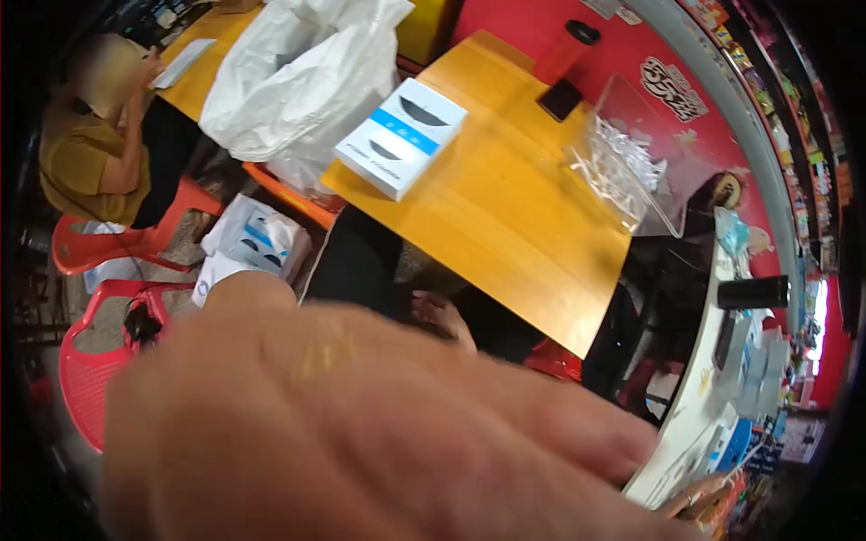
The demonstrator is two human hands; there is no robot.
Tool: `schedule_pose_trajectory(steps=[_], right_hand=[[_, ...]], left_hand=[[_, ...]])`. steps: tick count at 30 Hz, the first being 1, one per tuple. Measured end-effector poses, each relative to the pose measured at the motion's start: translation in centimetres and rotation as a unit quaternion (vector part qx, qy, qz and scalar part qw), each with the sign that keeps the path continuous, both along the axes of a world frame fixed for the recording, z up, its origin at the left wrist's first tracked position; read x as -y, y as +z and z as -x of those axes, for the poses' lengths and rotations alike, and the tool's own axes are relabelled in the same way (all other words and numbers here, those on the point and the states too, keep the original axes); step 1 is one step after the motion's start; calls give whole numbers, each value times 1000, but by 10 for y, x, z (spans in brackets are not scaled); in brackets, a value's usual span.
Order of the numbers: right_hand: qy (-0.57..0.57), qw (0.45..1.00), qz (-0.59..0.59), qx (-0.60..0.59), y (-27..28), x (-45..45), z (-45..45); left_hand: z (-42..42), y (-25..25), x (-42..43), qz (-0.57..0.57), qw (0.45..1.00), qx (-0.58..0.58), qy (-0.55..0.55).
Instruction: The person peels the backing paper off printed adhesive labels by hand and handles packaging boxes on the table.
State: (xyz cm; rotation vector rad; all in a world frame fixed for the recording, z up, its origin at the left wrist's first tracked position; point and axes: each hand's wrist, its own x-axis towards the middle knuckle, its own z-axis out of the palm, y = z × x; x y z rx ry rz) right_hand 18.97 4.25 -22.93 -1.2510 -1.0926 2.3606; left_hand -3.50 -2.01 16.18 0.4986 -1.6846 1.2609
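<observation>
Very near the camera, my left hand [361, 424] fills the bottom of the view, blurred. Its fingers stretch toward the right, with nothing visible in them; a yellowish ring-like spot shows on it. Lower than the tabletop, my right hand [439, 311] rests by my dark-clothed lap, fingers loosely apart and partly hidden behind the left hand. Neither touches the white box [401, 135] with a blue band and dark half-round pictures, which lies at the near left edge of the wooden table [505, 189].
A clear bin [667, 203] of crumpled clear plastic, a phone [560, 100] and a red dark-lidded container [568, 52] occupy the table's far right. Left are a large white bag [298, 81], more boxes [262, 239], a red chair [86, 379] and a seated person [99, 162].
</observation>
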Motion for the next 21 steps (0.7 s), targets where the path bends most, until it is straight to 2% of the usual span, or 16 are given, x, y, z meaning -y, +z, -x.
schedule_pose_trajectory(steps=[1, 2, 5, 7, 10, 12, 15, 16, 17, 18, 19, 20, 21], right_hand=[[34, 999, -25, -2, -22, -7, -2], [29, 999, -42, 7, -7, -6, 0], [6, 999, -35, 21, -6, -3, -3], [9, 999, -38, 26, -1, -3, -5], [2, 999, -30, 22, -10, -3, -7], [-1, 999, -29, -13, -16, -2, -9], [7, 997, -61, -48, -13, 0, -4], [2, 999, -45, 5, -10, -1, 0], [33, 996, -80, 27, -4, -1, 0], [51, 996, -69, 12, 9, -1, 1], [68, 994, -77, 28, 14, -1, 1], [69, 994, -76, 23, 26, 1, 3], [103, 986, -129, 10, 48, 2, 6]], left_hand=[[-5, 0, -6, -30, 996, 71, -50], [-9, 2, -11, -58, 983, 138, -102], [-14, 9, -22, -129, 905, 325, -242], [-13, 14, -24, -171, 827, 435, -312], [-6, 22, -22, -220, 681, 573, -400], [-6, 26, -19, -250, 559, 655, -443], [-12, 29, -14, -284, 342, 753, -486], [-10, 32, -13, -288, 269, 772, -499], [-8, 35, -13, -290, 195, 787, -509], [-5, 38, -13, -290, 120, 797, -515], [6, -6, -25, -394, -237, 547, -700], [5, -33, -35, -575, -212, 557, -561], [16, -64, -41, -616, -203, 552, -524]])
